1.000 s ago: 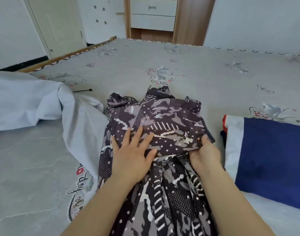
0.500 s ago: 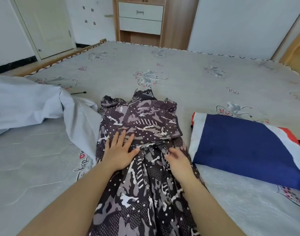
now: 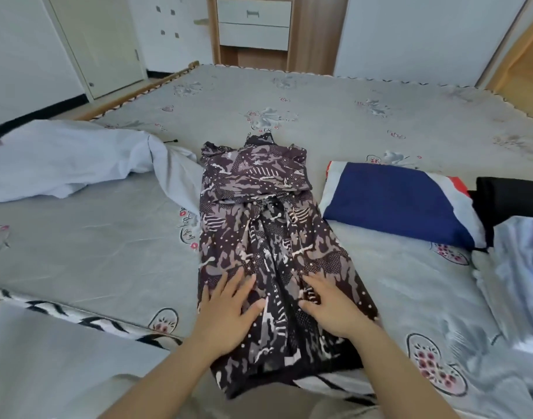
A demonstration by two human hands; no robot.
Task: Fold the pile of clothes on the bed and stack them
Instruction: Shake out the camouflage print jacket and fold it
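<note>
Now | one patterned dress [image 3: 268, 225] | left hand [image 3: 227, 313], right hand [image 3: 334, 309]: both flat, fingers spread on it | one folded blue garment [image 3: 401, 201] beside

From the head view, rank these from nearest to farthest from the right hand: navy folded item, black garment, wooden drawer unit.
From the right hand:
1. Navy folded item, on the bed to its right.
2. Black garment, farther right, past the navy one.
3. Wooden drawer unit, beyond the bed's far edge.

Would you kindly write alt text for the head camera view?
Both hands, left hand and right hand, press flat on a dark patterned dress laid lengthwise on the bed. A folded navy garment lies to its right, pale blue cloth to its left.
</note>
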